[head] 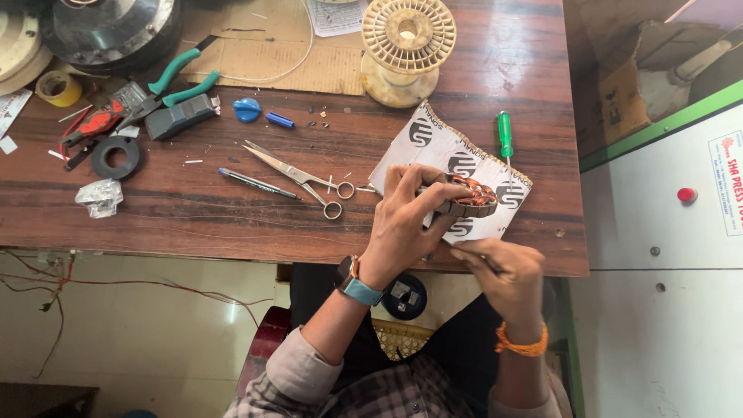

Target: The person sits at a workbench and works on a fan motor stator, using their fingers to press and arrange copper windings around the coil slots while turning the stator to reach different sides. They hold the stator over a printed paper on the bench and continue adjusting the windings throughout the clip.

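- Your left hand (406, 220) is curled around a small motor stator (468, 197) with copper windings, holding it above a printed white sheet (433, 139) near the front edge of the wooden table (193, 201).
- Your right hand (503, 271) is pinched closed on a thin tool, mostly hidden, just below the stator.
- A green screwdriver (505, 135) lies beside the sheet; scissors (306, 176) and a pen (259, 183) lie to your left.

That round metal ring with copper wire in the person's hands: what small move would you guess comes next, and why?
Probably the right hand brings its thin tool up to the round metal ring wound with copper wire. The left hand grips the ring over the white printed card, while the tool sits just below it.
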The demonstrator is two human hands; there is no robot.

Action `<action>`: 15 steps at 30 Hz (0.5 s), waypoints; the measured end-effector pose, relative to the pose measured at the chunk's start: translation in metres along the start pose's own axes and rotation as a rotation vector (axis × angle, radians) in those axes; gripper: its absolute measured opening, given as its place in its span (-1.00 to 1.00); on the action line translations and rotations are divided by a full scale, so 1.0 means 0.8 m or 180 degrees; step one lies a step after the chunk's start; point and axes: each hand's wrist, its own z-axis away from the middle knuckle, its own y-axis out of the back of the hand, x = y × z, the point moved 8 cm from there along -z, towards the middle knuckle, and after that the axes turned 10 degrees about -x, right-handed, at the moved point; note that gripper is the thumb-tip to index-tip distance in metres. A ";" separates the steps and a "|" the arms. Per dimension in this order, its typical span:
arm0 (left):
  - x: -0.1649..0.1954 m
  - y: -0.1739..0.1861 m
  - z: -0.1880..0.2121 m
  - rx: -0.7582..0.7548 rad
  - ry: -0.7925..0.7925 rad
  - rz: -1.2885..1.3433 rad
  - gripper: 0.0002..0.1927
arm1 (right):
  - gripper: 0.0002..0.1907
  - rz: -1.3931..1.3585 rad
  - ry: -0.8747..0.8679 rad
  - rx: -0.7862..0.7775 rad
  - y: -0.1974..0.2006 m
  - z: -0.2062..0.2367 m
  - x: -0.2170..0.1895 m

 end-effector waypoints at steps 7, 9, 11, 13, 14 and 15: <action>0.025 -0.010 0.018 -0.0068 -0.1169 -0.0362 -0.51 | -0.90 -0.0078 -0.0016 0.0449 -0.021 0.019 0.018; 0.029 -0.019 0.019 -0.0299 -0.1295 -0.0477 -0.53 | -0.90 -0.0135 -0.0097 0.0538 -0.018 0.032 0.023; 0.031 -0.016 0.018 -0.0238 -0.1301 -0.0391 -0.59 | -0.89 -0.0212 -0.0307 0.0602 -0.015 0.041 0.030; 0.033 -0.012 0.017 -0.0153 -0.1240 -0.0318 -0.68 | -0.89 -0.0267 -0.0383 0.0647 -0.013 0.046 0.031; 0.033 -0.010 0.016 -0.0091 -0.1179 -0.0292 -0.75 | -0.90 -0.0282 -0.0348 0.0658 -0.012 0.046 0.028; 0.032 -0.007 0.016 -0.0026 -0.1114 -0.0271 -0.80 | -0.90 -0.0299 -0.0308 0.0665 -0.010 0.045 0.024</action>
